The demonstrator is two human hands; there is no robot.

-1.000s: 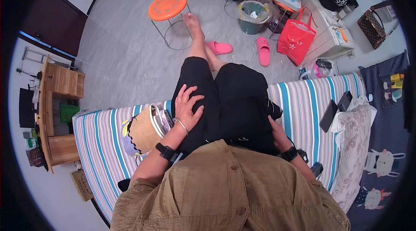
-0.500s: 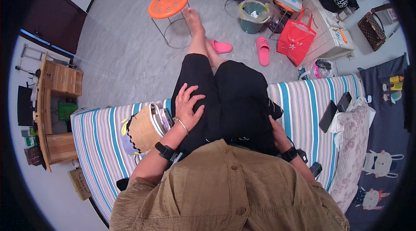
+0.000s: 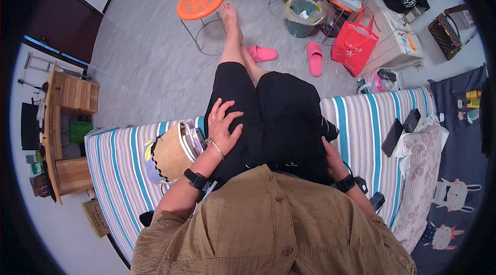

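My left hand [image 3: 223,129] lies palm down on the left thigh of my black trousers [image 3: 274,125], its fingers spread. A bangle and a dark wristband [image 3: 197,178] are on that arm. Down along the outer side of my right thigh is my right hand [image 3: 335,160], close to the striped bed cover [image 3: 351,120]. Its fingers are mostly hidden, so a grip on anything cannot be made out. Just beyond it a fold of black cloth [image 3: 329,129] with loose white threads sticks out. To the left of my left leg sits a brown and lilac bag [image 3: 173,153] with papers or cloth inside.
Dark phones [image 3: 392,137] lie on the bed at right beside a pillow [image 3: 421,166]. Pink slippers [image 3: 314,58], an orange stool [image 3: 200,3], a green bin [image 3: 302,19] and a red bag [image 3: 354,42] stand on the floor ahead. A wooden desk [image 3: 72,94] is at left.
My raised bare foot has shifted slightly to the right, beside the stool. The view has tilted a little. Both hands stay where they were.
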